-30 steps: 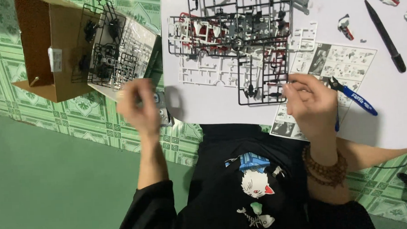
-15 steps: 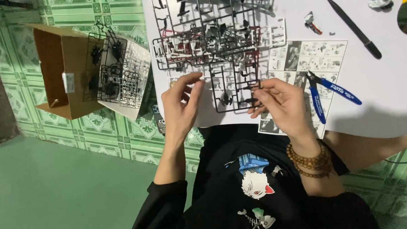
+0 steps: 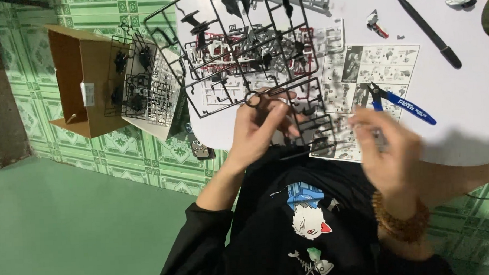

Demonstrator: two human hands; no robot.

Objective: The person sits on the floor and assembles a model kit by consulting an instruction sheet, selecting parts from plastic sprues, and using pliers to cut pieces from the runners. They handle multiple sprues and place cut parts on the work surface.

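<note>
— Holding anything, the left hand [image 3: 258,129]?

— Yes. Its fingers are pinching the near edge of a black parts frame [image 3: 236,51], right by a small ring on the frame's rim. The frame is slanting up and away from that grip, its long axis running from the near edge of the white desk [image 3: 459,92] toward the far edge, and it is hanging over a heap of other frames lying flat.

— And the right hand [image 3: 388,154]?

— It is blurring badly, hovering over the near edge of the desk, just right of the frame. I cannot tell whether it is curling shut or lying open, or whether anything is in it. The left hand is the one nearer the frame; the right is standing apart from it.

— Tools?

— One pair of blue-handled nippers [image 3: 403,104] is lying on one printed instruction sheet [image 3: 372,68], just beyond the right hand. One long black tool [image 3: 427,28] is lying slantwise toward the far right corner.

— Off the desk?

— One open cardboard box [image 3: 77,83] is sitting on the green tiled floor [image 3: 142,157] to the left, with more frames [image 3: 142,81] leaning against it; how many, I cannot count.
</note>
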